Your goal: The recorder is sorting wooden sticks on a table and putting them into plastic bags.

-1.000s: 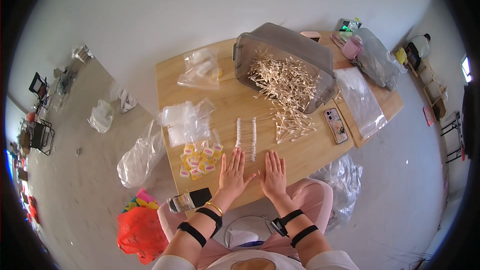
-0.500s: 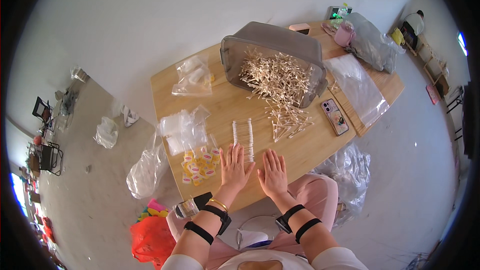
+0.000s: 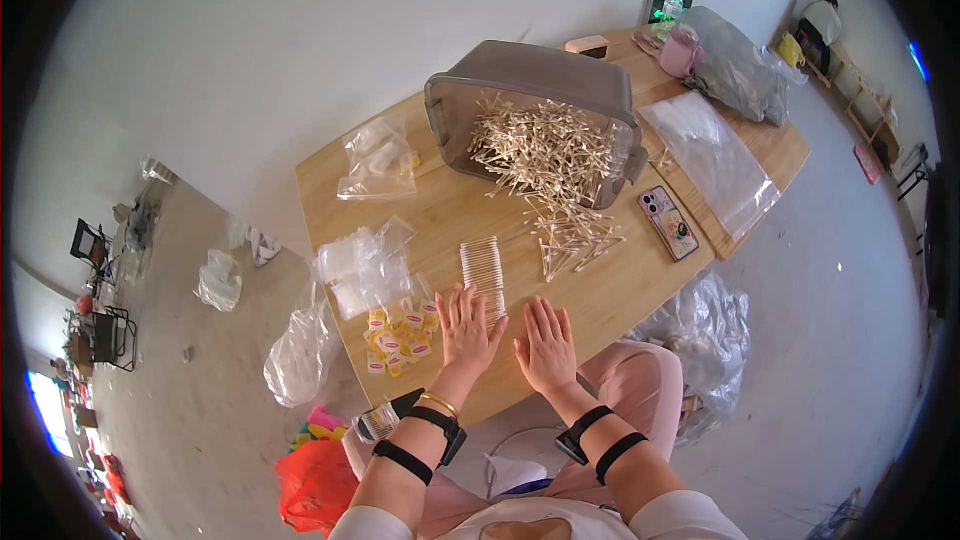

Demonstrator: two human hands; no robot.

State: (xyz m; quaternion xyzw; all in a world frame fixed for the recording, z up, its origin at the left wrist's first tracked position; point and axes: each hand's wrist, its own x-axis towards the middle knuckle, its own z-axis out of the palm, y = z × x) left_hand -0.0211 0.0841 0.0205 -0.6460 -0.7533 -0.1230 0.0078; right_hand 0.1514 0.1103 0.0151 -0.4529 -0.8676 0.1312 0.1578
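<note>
My left hand (image 3: 467, 332) lies flat with fingers spread near the table's front edge, at the lower end of a neat row of cotton swabs (image 3: 482, 265). To its right, my right hand (image 3: 546, 344) rests palm down, fingers stretched out, holding nothing. A loose heap of cotton swabs (image 3: 545, 145) spills from a grey plastic bin (image 3: 530, 65) tipped on its side, its mouth toward me. Small yellow and white labels (image 3: 398, 340) lie scattered left of my left hand. Just beyond them is a stack of clear plastic bags (image 3: 365, 270).
A phone (image 3: 668, 223) lies at the right, beside a clear plastic sheet (image 3: 710, 155). Another clear bag (image 3: 377, 160) is at the far left. A pink cup (image 3: 681, 52) and grey bag (image 3: 738, 65) stand at the back right. A red bag (image 3: 315, 480) sits below the table.
Both hands keep nearly the same flat pose on the table. The view has shifted slightly, so the bin and far table appear a little further left.
</note>
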